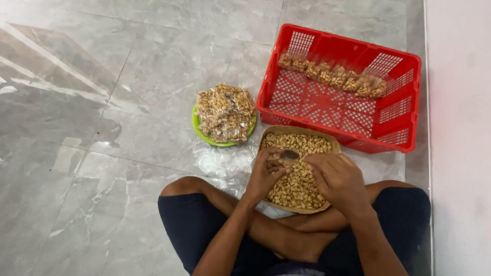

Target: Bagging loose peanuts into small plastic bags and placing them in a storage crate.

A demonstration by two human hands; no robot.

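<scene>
Both hands (pixel 302 176) hover over peanut tray (pixel 294 130).

A person sits cross-legged on a grey floor (pixel 102 102). Both hands are over a brown tray (pixel 327 139) full of peanuts (pixel 299 186). The left hand (pixel 266 174) pinches something small. The right hand (pixel 337 179) rests on the nuts. Near them are a green plate (pixel 195 125) piled with little packets (pixel 225 112) and a red basket (pixel 340 102).

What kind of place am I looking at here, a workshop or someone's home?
Probably a home or small informal packing spot, not a workshop: the person sits cross-legged on a polished grey tile floor, with a tray of nuts, a red plastic crate and a green plate of packets.
</scene>
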